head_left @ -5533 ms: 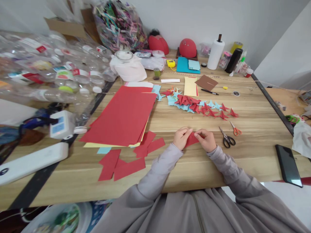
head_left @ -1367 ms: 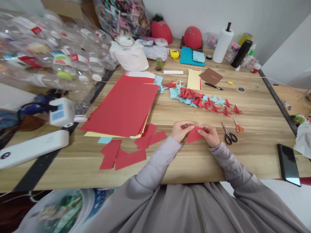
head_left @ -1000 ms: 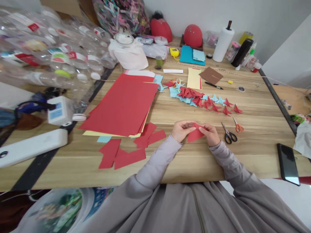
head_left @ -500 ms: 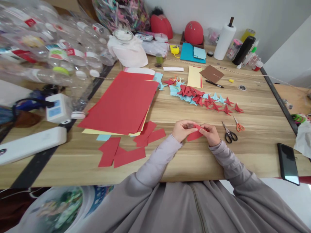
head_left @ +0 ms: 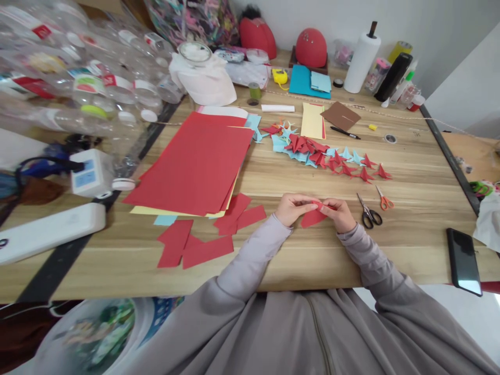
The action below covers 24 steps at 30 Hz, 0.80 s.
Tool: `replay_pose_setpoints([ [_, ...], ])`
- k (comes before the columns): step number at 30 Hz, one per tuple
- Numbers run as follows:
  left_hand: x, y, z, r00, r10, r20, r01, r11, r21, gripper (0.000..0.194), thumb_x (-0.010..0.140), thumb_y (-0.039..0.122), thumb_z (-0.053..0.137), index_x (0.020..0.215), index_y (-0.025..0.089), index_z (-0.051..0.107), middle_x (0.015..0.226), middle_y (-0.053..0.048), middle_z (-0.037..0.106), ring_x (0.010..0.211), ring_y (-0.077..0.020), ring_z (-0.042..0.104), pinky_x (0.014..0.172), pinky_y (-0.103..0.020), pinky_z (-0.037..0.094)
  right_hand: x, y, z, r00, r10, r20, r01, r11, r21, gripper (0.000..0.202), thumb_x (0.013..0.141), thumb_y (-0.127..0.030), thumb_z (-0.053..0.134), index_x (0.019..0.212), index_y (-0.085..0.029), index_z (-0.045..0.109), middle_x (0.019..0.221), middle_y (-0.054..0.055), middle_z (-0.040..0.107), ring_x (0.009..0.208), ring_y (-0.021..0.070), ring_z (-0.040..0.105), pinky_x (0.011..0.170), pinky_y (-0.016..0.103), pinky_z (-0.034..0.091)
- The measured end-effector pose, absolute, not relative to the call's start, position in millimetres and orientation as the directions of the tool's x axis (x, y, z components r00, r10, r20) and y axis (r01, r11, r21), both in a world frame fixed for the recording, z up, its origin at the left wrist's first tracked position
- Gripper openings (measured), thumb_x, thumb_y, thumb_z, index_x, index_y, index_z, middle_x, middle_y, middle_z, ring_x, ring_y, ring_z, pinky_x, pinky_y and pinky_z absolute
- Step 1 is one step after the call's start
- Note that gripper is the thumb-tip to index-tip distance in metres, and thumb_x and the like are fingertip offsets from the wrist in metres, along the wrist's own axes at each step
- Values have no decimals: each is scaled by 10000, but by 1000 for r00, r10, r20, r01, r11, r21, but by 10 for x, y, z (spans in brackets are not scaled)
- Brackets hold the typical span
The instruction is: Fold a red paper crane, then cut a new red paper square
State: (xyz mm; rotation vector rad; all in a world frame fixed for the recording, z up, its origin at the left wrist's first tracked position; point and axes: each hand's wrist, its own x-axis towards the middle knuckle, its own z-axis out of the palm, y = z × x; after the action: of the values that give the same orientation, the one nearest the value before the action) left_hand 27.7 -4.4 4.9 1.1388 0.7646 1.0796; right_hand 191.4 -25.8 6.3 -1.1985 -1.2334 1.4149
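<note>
A small piece of red paper is held between my two hands above the front middle of the table. My left hand pinches its upper left part, and my right hand pinches it from the right. The fingertips almost meet at its top edge. To the left lie several loose red paper pieces. Beyond them is a stack of large red sheets with yellow edges showing. Folded red and blue paper shapes lie in a cluster behind my hands.
Black scissors and orange scissors lie right of my right hand. A phone rests at the right front edge. Plastic bottles crowd the left. A brown sheet and black pen lie at the back.
The view has shifted slightly. Both hands keep their pinch on the red paper, with only a very small change in the fingers.
</note>
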Motion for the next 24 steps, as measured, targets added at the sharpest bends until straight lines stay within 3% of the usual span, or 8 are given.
replay_pose_setpoints([
  [11, 255, -33, 73, 359, 927, 107, -261, -10, 965, 162, 599, 281, 788, 717, 178, 744, 753, -61, 726, 686, -144, 640, 676, -268, 506, 1921, -273, 121, -152, 979, -132, -31, -138, -990, 303, 573, -443, 769, 582, -165, 647, 554, -22, 575, 524, 88, 455, 546, 239, 377],
  [24, 237, 0, 29, 407, 890, 208, -165, -152, 975, 256, 547, 244, 812, 786, 183, 745, 802, -57, 657, 726, -131, 589, 665, -259, 466, 1945, -274, 46, -172, 964, -202, -63, -215, -975, 287, 556, -419, 774, 578, -159, 656, 514, -26, 579, 476, 83, 463, 507, 228, 366],
])
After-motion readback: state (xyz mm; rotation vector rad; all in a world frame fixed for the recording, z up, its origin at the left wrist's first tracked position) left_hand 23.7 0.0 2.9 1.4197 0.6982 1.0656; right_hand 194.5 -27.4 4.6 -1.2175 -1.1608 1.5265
